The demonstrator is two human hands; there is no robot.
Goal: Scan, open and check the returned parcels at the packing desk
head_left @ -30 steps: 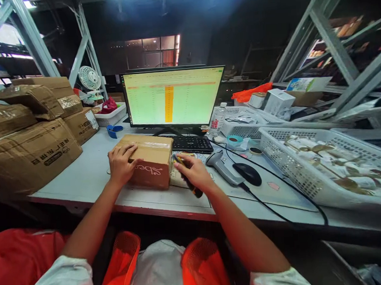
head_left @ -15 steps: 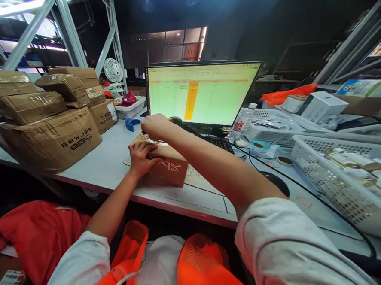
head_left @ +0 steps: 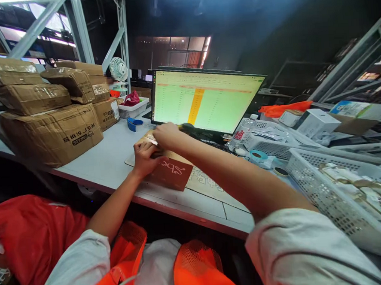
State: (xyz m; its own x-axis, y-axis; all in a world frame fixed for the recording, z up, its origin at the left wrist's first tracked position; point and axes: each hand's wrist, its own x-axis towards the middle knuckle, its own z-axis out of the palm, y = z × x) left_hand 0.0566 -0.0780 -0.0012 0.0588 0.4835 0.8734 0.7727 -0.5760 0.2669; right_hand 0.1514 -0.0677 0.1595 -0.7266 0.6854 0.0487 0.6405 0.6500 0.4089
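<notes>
A brown cardboard box [head_left: 170, 173] with white lettering on its front sits at a slant near the front edge of the table. Its upper left part lies under my left hand [head_left: 145, 157], whose fingers curl over the top while the thumb rests along the front. Just above and beyond it, my right hand [head_left: 167, 135] is closed in a fist over the box's top. Whatever that fist holds, if anything, is hidden. Shiny clear tape shows on the far left part of the top. A printed mat [head_left: 206, 183] lies partly under the box.
Taped cartons [head_left: 53, 136] are stacked at the left. A blue tape dispenser [head_left: 134, 124] lies behind the box, left of a lit monitor [head_left: 174, 96]. To the right are a water bottle [head_left: 241, 135], tape rolls [head_left: 258, 154] and a white basket [head_left: 322, 190] of packets.
My right hand has come slightly nearer and lower, closer to my left hand. The left hand stays on the box. The view has shifted a little.
</notes>
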